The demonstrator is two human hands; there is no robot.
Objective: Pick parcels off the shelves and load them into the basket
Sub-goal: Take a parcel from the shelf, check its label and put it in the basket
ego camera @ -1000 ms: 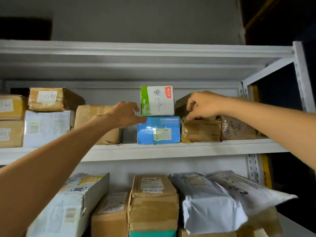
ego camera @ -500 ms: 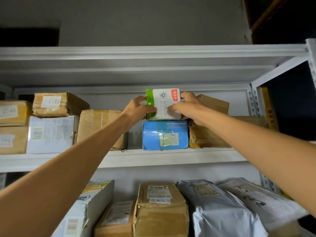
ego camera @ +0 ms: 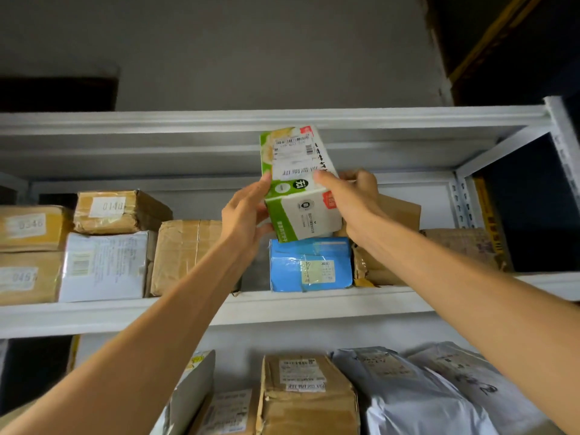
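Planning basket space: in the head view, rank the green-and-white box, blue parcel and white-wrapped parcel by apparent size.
1. green-and-white box, though held nearer the camera, so unsure
2. white-wrapped parcel
3. blue parcel

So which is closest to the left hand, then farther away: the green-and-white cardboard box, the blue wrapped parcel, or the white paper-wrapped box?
1. Green-and-white cardboard box: gripped by the left hand.
2. Blue wrapped parcel: below, to its right.
3. White paper-wrapped box: far to its left.

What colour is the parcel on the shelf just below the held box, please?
The parcel is blue; the head view shows it.
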